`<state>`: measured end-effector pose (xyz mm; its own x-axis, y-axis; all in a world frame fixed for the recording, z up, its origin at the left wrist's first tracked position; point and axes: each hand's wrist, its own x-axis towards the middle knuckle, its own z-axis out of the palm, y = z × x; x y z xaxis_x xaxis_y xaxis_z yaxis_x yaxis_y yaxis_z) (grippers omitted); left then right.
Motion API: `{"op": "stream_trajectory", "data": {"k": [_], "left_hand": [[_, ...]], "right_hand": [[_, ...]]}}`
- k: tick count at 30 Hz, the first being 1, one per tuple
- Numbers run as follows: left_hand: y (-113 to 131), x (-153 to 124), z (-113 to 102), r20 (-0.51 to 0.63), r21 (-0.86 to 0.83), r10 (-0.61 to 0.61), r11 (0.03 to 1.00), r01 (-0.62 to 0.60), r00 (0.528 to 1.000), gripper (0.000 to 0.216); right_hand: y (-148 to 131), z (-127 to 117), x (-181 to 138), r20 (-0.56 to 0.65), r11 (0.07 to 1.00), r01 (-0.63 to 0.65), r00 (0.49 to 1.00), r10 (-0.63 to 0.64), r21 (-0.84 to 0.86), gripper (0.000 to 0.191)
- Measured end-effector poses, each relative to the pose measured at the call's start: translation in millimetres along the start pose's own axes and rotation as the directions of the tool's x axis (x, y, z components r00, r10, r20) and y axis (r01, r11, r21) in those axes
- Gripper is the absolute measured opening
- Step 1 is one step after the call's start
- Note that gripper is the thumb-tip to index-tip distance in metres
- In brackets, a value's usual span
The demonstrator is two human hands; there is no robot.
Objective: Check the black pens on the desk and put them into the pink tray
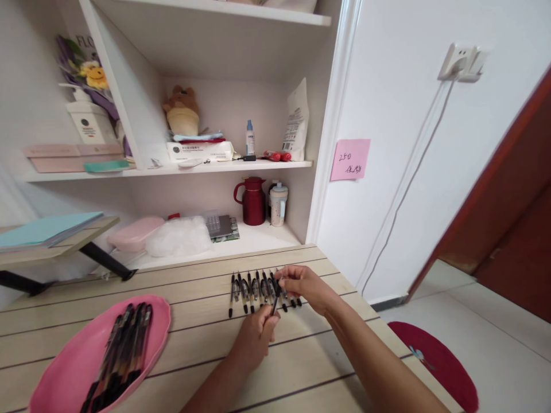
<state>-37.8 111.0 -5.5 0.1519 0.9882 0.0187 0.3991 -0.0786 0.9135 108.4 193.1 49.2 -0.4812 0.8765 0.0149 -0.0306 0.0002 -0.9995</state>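
A dark pen slants between my two hands over the table. My left hand is closed round its lower end. At the upper end, the thumb and fingers of my right hand pinch the same pen. Just beyond my hands lies a row of black pens, side by side with their thin tips pointing away from me. Shorter dark pieces with clips lie between them; I cannot tell whether these are caps. My right hand covers part of the row's right end.
To the left, a pink oval tray holds several dark pens. Behind the striped table stand shelves with a red jug, a cup and a white plastic bag. A dark red round stool is at the right.
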Motion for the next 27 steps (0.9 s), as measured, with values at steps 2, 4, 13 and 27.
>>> {"op": "stream_trajectory", "data": {"k": [2,4,13,27], "left_hand": [[-0.6,0.5,-0.7,0.014,0.001,0.005,1.000,-0.005,1.000,0.027],[-0.9,1.0,-1.7,0.026,-0.002,0.002,1.000,-0.002,1.000,0.028],[-1.0,0.8,-0.5,0.012,0.005,-0.001,1.000,0.001,1.000,0.026],[-2.8,1.0,-0.8,0.020,0.014,0.015,1.000,-0.015,1.000,0.026]], "right_hand": [[0.3,0.4,0.5,-0.055,1.000,0.002,0.999,-0.002,-0.012,0.025],[0.7,1.2,0.9,-0.134,0.998,0.009,0.991,-0.017,-0.058,0.026],[0.7,-0.1,0.4,-0.099,1.000,0.017,0.995,-0.019,-0.019,0.022],[3.2,-1.3,1.4,0.000,1.000,-0.017,1.000,0.017,0.004,0.020]]}}
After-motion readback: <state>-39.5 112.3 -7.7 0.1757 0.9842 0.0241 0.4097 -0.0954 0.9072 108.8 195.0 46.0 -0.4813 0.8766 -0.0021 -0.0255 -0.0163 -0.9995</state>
